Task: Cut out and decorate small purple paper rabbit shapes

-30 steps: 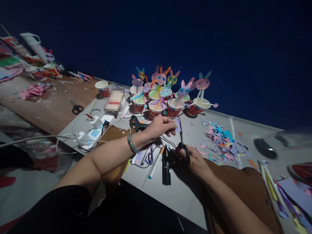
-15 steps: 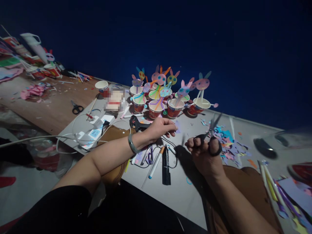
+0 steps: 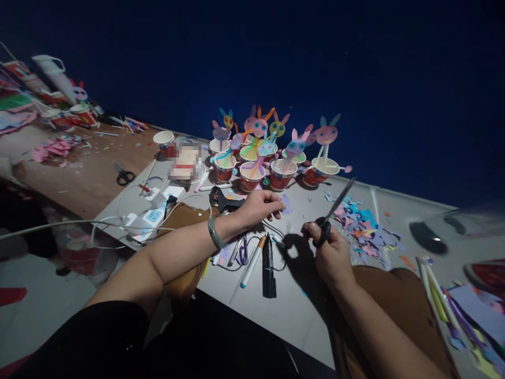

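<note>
Step in hand, as I read it: trimming a small paper part between cuts. The left hand (image 3: 258, 207) pinches a small lilac paper piece (image 3: 286, 203) at its fingertips, just above the bench (image 3: 292, 310). The right hand (image 3: 329, 252) has its grip closed through the black loops of the scissors (image 3: 334, 213), blades pressed together and pointing up and away over the scrap pile (image 3: 361, 229), apart from the paper.

The next move would call for bringing blades and paper back together, blades opened, with the piece held near its edge (it's tiny, so fingers sit close to the cut line).

Materials:
- paper piece: thin, flat, matte, floppy
- scissors: slim metal blades, dark plastic handles
- scraps: mixed pastel offcuts, jagged
- paper cups (image 3: 252, 171) behind the hands: red-printed, white rims, holding round-faced bunny cut-outs with straw-like strips
- markers (image 3: 269, 266) and a black glue gun (image 3: 221, 199) near the left wrist, smooth plastic
- bench: pale, smooth laminate
</note>
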A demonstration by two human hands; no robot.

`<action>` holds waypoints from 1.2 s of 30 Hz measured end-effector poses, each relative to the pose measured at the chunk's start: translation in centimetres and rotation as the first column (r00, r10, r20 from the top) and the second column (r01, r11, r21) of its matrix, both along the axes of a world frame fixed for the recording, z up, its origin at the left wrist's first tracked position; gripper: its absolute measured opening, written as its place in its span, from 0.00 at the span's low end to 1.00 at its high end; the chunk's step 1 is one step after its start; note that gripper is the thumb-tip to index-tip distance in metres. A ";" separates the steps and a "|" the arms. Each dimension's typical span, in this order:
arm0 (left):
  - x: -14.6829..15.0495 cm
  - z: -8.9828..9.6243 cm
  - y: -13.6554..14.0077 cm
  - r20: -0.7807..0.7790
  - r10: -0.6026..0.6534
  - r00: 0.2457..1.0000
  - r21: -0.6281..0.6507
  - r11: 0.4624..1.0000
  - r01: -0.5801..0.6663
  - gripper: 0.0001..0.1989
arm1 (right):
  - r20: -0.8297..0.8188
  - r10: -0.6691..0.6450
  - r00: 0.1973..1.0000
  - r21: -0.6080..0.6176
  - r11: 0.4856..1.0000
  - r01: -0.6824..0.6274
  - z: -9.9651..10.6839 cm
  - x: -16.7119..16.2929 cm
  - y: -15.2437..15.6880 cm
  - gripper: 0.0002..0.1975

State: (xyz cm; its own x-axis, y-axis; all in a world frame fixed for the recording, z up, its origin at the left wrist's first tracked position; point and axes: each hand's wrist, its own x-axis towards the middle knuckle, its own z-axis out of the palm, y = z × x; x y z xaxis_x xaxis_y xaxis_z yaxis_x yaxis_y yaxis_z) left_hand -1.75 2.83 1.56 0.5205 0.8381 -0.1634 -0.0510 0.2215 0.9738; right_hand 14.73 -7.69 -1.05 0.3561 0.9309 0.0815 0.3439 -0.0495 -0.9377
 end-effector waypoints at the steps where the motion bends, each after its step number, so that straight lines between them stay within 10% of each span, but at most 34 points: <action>1: 0.0 -0.1 0.1 0.011 0.021 1.000 0.006 1.000 -0.021 0.05 | 0.023 -0.006 1.000 0.016 1.000 0.006 0.1 0.0 0.0 0.16; 11: 0.1 -0.7 0.5 0.083 0.112 0.990 0.027 0.993 -0.115 0.05 | 0.398 0.018 0.917 -0.044 0.999 0.000 -0.9 2.7 1.4 0.21; 17: 0.1 -1.3 0.5 0.130 0.115 0.985 0.055 0.991 -0.123 0.05 | 0.778 0.403 0.481 -0.451 0.892 -0.017 -0.7 2.1 1.4 0.19; 21: 0.1 -1.4 0.7 0.102 0.112 0.988 0.044 0.992 -0.117 0.05 | 0.831 0.449 0.328 -0.525 0.828 0.197 0.6 2.4 1.6 0.22; 29: 0.3 -1.9 0.8 0.105 0.082 0.991 0.028 0.996 -0.086 0.06 | 0.789 0.506 0.349 -0.557 0.828 0.059 0.9 3.4 0.9 0.21; 36: 0.3 -1.7 0.5 0.063 0.065 0.996 0.019 0.998 -0.066 0.07 | 0.884 0.404 0.234 -0.459 0.845 0.273 2.2 3.3 1.1 0.21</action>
